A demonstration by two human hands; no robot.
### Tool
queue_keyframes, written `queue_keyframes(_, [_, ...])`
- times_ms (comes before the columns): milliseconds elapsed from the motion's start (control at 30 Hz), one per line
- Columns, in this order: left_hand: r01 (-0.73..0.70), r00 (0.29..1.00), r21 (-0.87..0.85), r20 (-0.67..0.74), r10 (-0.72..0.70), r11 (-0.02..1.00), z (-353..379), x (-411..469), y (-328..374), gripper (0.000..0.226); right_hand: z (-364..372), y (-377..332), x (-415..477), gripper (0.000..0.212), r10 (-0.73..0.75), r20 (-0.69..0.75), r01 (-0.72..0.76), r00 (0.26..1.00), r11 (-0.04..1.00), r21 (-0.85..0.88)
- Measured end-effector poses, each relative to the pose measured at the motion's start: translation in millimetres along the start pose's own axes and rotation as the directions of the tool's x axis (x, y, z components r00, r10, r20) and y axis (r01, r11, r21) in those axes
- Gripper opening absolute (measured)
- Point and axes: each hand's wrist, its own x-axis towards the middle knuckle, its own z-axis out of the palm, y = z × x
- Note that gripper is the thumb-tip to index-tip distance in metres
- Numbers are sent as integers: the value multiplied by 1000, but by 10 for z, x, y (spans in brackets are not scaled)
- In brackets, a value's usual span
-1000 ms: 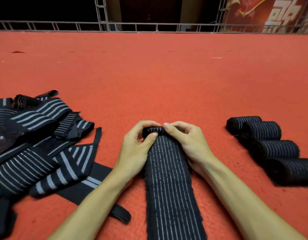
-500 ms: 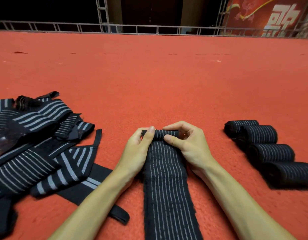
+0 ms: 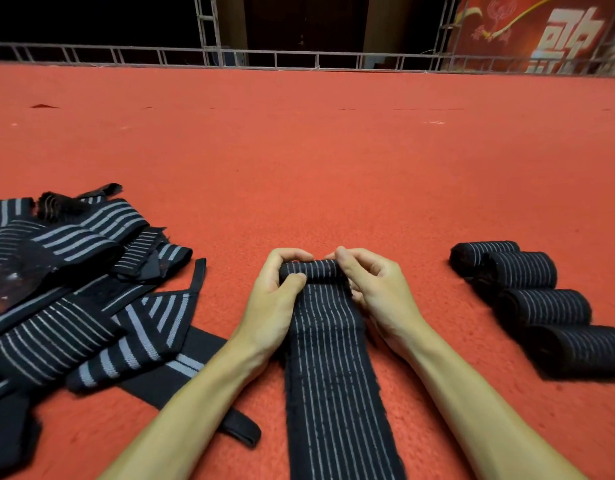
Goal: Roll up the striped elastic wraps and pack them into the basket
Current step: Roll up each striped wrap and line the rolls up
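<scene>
Gripping the rolled end (image 3: 311, 271) of a striped elastic wrap (image 3: 333, 368) between both hands, a person works low over a red carpet (image 3: 333, 168). The left hand (image 3: 276, 296) curls round the left end of the small roll, thumb pressed on its near side and fingers hooked over the top. The right hand (image 3: 380, 289) pinches the right end, its fingers bent over the roll.

The rest of the wrap, black with thin pale stripes along its length, lies flat on the carpet between the two forearms and runs out of the bottom of the picture.

To the person's left, a loose pile of unrolled wraps (image 3: 74, 289) lies overlapped, some broad-striped, some narrow. A plain black strap (image 3: 240, 431) trails from under it beneath the left forearm.

To the right, well apart from the hands, four finished rolls (image 3: 545, 304) lie on their sides in a slanting row, each touching the next.

At the far edge of the carpet stands a metal railing (image 3: 299, 58). A red banner (image 3: 558, 32) with large white characters hangs beyond it at the far right.
</scene>
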Motion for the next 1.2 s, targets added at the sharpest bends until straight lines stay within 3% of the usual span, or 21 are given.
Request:
queue_keyframes(67, [-8,1000,0,25,8,1000,-5,2,-14,20,-9,6,3,25,9,4,-9,1000,999,-31])
queue_keyframes(233, [50,998,-53,49,-48,997,-7,12,-35,32,-65,10,29,7,-146,-23,142,989,982,-128])
queue_keyframes(333, [68,996,-10,59,-68,998,-7,14,-41,34,-70,19,19,11,-155,-17,153,988,983,-105])
queue_keyframes(500, [82,997,28,8,-82,996,-11,38,-69,16,-50,19,3,24,-179,8,179,984,982,-53])
queue_keyframes(633, [106,994,46,-43,-104,993,-8,38,-78,21,-46,10,-6,29,-186,6,186,983,983,6])
queue_keyframes(833, [35,999,0,-21,-35,999,-41,24,-79,8,-40,46,31,10,-94,24,92,995,992,80])
queue_keyframes(933, [24,998,-40,63,-21,999,-34,-3,-72,13,-19,32,29,24,-59,-14,60,998,997,57])
queue_keyframes(1033, [7,996,-71,92,-1,997,-31,-17,-60,17,18,11,-7,32,-76,-26,74,997,994,-79])
queue_keyframes(1200, [-65,992,31,111,61,997,-44,-17,-55,29,35,-13,-22,21,-104,-26,101,994,990,-94])
